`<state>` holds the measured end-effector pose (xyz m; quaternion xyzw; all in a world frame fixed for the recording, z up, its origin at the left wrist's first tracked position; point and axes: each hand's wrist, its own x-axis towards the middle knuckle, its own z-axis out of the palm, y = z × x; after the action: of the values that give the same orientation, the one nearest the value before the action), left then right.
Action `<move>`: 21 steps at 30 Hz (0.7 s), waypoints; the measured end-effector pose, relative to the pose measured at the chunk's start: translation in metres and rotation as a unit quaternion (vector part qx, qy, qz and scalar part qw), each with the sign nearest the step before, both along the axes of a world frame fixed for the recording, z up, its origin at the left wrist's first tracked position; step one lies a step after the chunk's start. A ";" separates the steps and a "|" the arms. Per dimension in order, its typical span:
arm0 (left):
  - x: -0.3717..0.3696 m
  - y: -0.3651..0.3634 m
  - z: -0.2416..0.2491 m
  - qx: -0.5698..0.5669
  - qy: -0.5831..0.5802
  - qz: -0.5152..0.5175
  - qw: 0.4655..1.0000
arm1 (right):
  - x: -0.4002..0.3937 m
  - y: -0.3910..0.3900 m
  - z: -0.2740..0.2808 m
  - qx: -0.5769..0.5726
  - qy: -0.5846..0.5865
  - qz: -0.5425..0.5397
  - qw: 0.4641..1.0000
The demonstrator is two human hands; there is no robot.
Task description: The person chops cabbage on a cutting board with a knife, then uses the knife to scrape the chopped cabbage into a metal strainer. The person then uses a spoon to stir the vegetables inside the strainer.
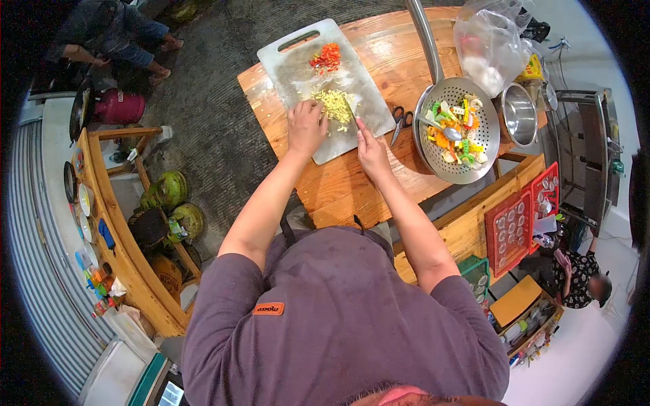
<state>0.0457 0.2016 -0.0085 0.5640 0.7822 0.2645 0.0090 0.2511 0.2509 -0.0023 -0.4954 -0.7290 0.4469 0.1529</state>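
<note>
"What's on that cutting board (288, 78)?"

"Two chopped heaps. The red pieces (327, 57) sit toward the far end, and the pale yellow pieces (333, 103) lie nearer, about the middle, with crumbs scattered around them."

"And the hands?"

"The right hand (369, 145) has its fingers closed round the handle of a knife (351, 108), its blade at the right side of the yellow heap. The left hand (308, 125) is at the heap's left edge, fingers bent and close together. From here I can't tell whether they're pinching anything."

"The board looks askew to me."

"It is, slanting across the left part of the wooden table (332, 193), its slotted end at the far left."

"What's beside it?"

"Scissors (401, 122), just off its right edge. Further right there's a perforated bowl (440, 162) of cut vegetables (467, 128), mostly orange, white and green, with a spoon (452, 133) resting in them. A metal bowl (520, 115) stands just right of that, and a clear plastic bag (484, 40) is on the far side."

"Anyone else about?"

"One person (122, 34) at the far left, another (579, 277) over on the right, past the red crate (511, 230)."
</note>
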 end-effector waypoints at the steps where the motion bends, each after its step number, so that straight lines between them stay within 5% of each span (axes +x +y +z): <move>1: -0.001 -0.002 -0.001 0.001 0.000 0.000 1.000 | 0.000 0.001 0.001 0.003 0.003 0.002 1.000; 5: 0.001 -0.010 -0.005 -0.034 0.016 0.007 0.999 | 0.000 -0.007 0.005 -0.074 -0.039 0.006 0.996; 12: -0.005 -0.006 0.011 -0.140 0.058 -0.033 0.988 | -0.008 -0.003 -0.002 -0.001 -0.022 0.011 1.000; 17: -0.007 -0.006 0.017 -0.150 0.060 -0.039 0.986 | -0.011 -0.004 0.009 -0.063 -0.047 0.008 0.997; 19: -0.008 -0.001 0.019 -0.160 0.060 -0.043 0.984 | -0.018 -0.001 0.003 0.057 0.015 0.004 0.998; 21: -0.007 -0.002 0.018 -0.157 0.067 -0.042 0.984 | -0.017 -0.003 0.009 0.005 -0.049 0.018 0.999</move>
<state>0.0382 0.1999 0.0099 0.6045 0.7883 0.0993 0.0568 0.2337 0.2479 0.0065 -0.5023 -0.7466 0.4217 0.1114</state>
